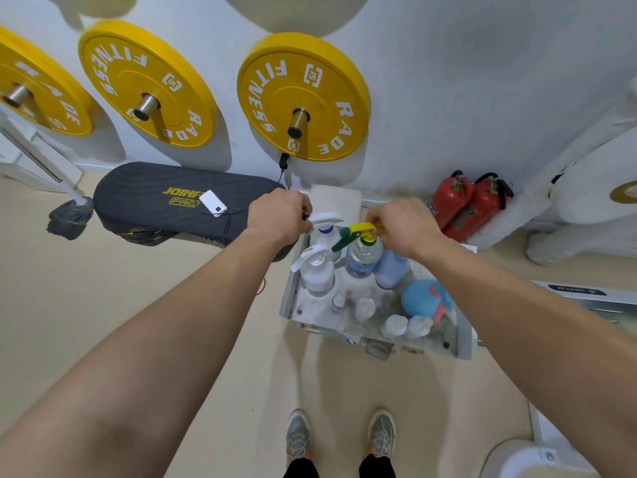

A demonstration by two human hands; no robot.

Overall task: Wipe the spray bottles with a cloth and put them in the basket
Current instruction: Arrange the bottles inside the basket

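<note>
Currently reaching with both arms into the grey tray (289,298) on the floor. Gripping with the left hand (280,215), curling fingers round the white head of the white-headed spray bottle (324,240), standing upright in the tray's far left corner. Risking a tip here: lifting by the head alone and swinging the body into the clear bottle (316,272) crowding just in front, touching or nearly so. Noting a white folded thing (336,201) against the wall, possibly the cloth, not telling for sure. Pinching with the right hand (403,226) the yellow head of the yellow-headed spray bottle (364,258), with its green trigger (344,240) pointing left toward the white one. Risking a snag between the two heads if raising both together, or squeezing a trigger and spraying by accident. Possibly toppling the lavender bottle (391,269) standing just beside on the right. Holding no cloth in either hand and making out no basket with certainty, so risking skipping the wipe.
</note>
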